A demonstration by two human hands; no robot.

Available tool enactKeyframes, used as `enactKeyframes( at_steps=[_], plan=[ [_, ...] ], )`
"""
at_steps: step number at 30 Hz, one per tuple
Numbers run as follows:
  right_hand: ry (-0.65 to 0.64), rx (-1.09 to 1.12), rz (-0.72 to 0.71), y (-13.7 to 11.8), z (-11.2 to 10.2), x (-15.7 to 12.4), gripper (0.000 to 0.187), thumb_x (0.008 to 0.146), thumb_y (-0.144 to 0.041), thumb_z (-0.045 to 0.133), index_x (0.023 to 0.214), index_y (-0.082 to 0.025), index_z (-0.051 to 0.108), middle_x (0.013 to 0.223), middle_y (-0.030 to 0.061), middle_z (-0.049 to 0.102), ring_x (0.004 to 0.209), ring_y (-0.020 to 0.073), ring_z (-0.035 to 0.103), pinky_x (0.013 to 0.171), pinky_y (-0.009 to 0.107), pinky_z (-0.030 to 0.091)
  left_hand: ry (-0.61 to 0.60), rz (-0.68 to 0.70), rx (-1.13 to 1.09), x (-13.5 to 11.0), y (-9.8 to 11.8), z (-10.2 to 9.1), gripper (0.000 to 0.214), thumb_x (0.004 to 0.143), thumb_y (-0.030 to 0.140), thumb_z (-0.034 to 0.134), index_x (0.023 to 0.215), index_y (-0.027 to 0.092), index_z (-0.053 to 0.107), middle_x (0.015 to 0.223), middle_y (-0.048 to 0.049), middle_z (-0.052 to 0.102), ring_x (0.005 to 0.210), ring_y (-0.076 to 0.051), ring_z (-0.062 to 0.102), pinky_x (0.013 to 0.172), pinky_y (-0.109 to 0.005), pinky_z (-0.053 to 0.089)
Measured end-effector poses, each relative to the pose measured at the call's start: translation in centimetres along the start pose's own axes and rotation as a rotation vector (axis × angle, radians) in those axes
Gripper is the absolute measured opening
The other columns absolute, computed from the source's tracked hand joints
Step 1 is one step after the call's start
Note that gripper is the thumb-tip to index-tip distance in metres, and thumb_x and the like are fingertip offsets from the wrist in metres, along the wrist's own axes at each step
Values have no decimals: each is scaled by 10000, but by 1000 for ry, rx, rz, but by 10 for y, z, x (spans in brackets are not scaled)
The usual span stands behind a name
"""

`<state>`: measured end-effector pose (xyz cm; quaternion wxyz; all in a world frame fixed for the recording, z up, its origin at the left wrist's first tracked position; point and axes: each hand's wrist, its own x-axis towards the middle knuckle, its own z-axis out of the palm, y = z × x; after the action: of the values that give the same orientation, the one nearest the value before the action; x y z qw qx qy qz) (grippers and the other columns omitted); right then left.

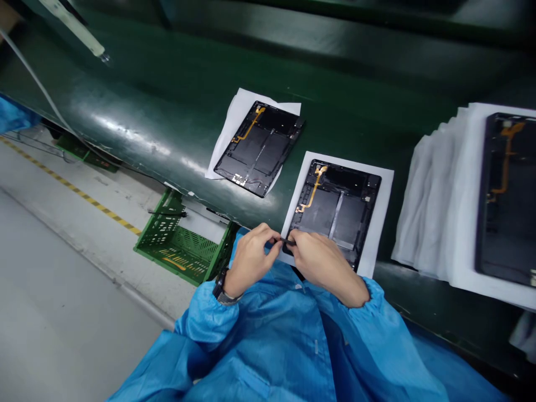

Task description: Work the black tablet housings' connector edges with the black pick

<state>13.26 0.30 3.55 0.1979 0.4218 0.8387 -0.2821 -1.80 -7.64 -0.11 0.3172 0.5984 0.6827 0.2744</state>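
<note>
Between my two hands is a small thin black part (287,242), too small to make out its kind. My left hand (255,257) pinches its left end with thumb and fingertips. My right hand (320,261) has its fingers closed on the other end, above the near left corner of an opened tablet housing (320,212). That housing lies on a white sheet (385,192), its orange flex cable (313,192) and dark inner compartments showing; my right hand hides its near edge. Another opened tablet housing (262,148) lies tilted on a crumpled white sheet (226,134), farther left.
To the right, a stack of white sheets (435,201) carries a tablet housing (508,223). A green plastic crate (188,251) stands below the table's left edge. A pale pen-shaped tool (79,30) is at the upper left, with a cable (37,81) below. The green table (167,100) has a rounded edge.
</note>
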Motion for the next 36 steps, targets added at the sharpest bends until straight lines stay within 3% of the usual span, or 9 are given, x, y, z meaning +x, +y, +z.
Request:
enactKeyframes(
  at_steps=[4, 14, 26, 31, 36],
  plan=[
    [-11, 34, -25, 0, 0, 1, 232, 1006, -193, 430, 981, -204, 660, 947, 120, 779, 872, 279, 747, 616, 319, 301, -1, -9, 5, 0, 2, 0, 133, 904, 97, 636, 943, 206, 702, 869, 2, 615, 757, -135, 576, 670, -259, 429],
    [-5, 0, 65, -7, -2, 3, 212, 948, -204, 503, 1012, -188, 705, 971, 149, 785, 888, 276, 753, 627, 313, 364, -8, 9, 2, -1, 1, 0, 149, 908, 91, 629, 956, 204, 714, 880, -10, 619, 785, -146, 591, 668, -262, 443],
    [9, 96, 99, 6, 1, 7, 199, 961, -328, 528, 837, -228, 647, 856, 82, 764, 844, 259, 723, 583, 308, 277, 13, 23, -17, -3, -1, 3, 78, 954, 156, 626, 949, 193, 694, 887, -16, 618, 809, -153, 598, 700, -274, 445],
    [44, 172, 112, 9, 4, 7, 211, 951, -374, 562, 801, -238, 624, 815, 54, 740, 781, 230, 686, 571, 299, 260, 91, 27, 40, -6, 1, 11, 98, 982, 240, 632, 903, 195, 671, 866, -21, 606, 857, -180, 591, 776, -308, 446],
    [75, 214, 127, 12, 8, 7, 200, 936, -385, 597, 798, -241, 611, 766, 31, 705, 690, 197, 623, 567, 298, 244, 133, 17, 57, -7, 1, 16, 115, 990, 232, 626, 892, 191, 671, 880, -21, 626, 826, -169, 571, 750, -306, 418]
  ],
)
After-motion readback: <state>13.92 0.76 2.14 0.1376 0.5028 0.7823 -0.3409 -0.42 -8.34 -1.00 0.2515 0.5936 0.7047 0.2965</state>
